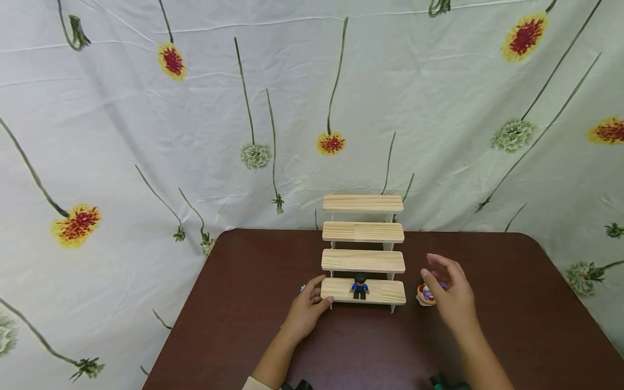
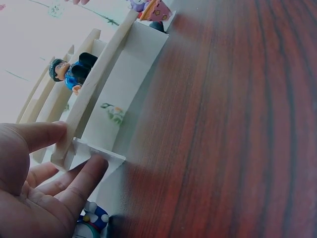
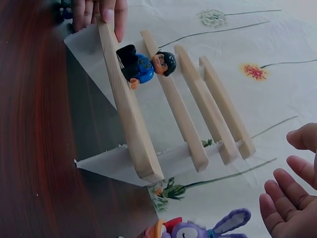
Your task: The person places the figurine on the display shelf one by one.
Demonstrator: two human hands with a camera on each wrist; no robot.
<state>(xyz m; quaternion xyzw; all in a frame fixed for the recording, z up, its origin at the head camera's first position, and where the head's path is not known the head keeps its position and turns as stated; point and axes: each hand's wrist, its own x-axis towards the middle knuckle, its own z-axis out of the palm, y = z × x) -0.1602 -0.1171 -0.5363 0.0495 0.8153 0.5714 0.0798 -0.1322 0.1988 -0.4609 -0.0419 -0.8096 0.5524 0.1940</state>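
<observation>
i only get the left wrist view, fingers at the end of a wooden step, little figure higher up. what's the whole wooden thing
Observer: A four-step wooden riser on a brown table; the figure stands on the lowest step.
Operator: where's the right hand
Observer: The right hand hovers open beside the riser's right end, holding nothing.
Operator: what's the pink bit at the top of my view
Observer: A small purple toy with long ears, on the table just under that right hand.
Operator: anything by my left hand
Observer: The left hand touches the lowest step's left end; a small blue and white toy lies beside it.
</observation>
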